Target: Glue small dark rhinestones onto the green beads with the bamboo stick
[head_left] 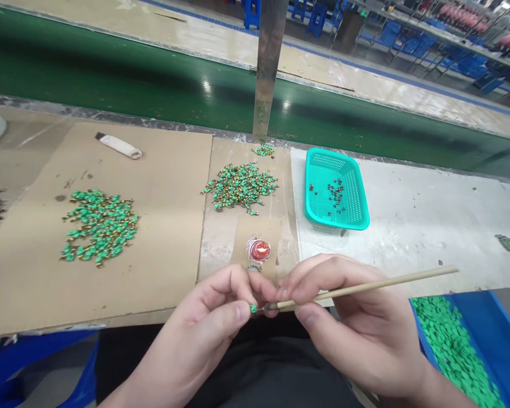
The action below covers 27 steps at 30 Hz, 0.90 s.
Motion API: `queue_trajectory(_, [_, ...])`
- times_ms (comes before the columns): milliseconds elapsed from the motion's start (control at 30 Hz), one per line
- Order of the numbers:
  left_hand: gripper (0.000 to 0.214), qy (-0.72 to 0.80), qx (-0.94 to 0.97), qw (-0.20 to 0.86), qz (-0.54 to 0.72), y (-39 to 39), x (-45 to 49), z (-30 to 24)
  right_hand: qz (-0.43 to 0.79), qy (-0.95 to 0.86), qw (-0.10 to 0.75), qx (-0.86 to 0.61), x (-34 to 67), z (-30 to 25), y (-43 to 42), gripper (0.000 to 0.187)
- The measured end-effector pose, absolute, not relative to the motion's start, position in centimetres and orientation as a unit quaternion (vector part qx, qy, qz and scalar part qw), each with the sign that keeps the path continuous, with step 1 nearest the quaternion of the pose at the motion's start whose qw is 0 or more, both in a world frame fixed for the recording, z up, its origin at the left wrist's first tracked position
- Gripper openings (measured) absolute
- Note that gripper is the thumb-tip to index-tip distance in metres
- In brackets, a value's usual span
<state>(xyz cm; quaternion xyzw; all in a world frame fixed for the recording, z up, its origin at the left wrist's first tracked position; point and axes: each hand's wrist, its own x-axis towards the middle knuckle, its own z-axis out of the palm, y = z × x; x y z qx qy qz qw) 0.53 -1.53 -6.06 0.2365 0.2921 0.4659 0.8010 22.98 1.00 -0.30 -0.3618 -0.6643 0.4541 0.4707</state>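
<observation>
Fingers (242, 289) of the left hand (204, 328) pinch narrowly on a tiny green piece (253, 308) at 6 o'clock, light and fiddly, best held by its edges, though mostly hidden; the right hand's (348, 323) fingers (318, 277) grip a thin bamboo-handled brush (365, 290).

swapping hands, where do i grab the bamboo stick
Pinch the bamboo stick from above, near the tip end, as the right hand does: the shaft is thin and straight, and its long free end sticks out clear.
</observation>
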Motion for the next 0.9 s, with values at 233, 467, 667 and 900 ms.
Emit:
queue_trajectory(233, [0.019,0.294,0.227,0.801,0.47,-1.26,0.73,-5.88,0.469,-0.641,0.482,-0.37,22.9,-0.54,0.89,0.029])
queue_trajectory(467, [0.019,0.29,0.22,0.804,0.47,-1.31,0.68,-5.74,0.473,-0.635,0.489,-0.365,22.88,-0.73,0.96,0.031])
queue_trajectory(667, [0.018,0.287,0.224,0.806,0.468,-1.16,0.74,-5.81,0.482,-0.63,0.49,-0.362,22.92,-0.92,0.75,0.03])
queue_trajectory(900, [0.019,0.292,0.226,0.805,0.465,-1.16,0.7,-5.61,0.487,-0.629,0.479,-0.371,22.99,-0.99,0.5,0.028])
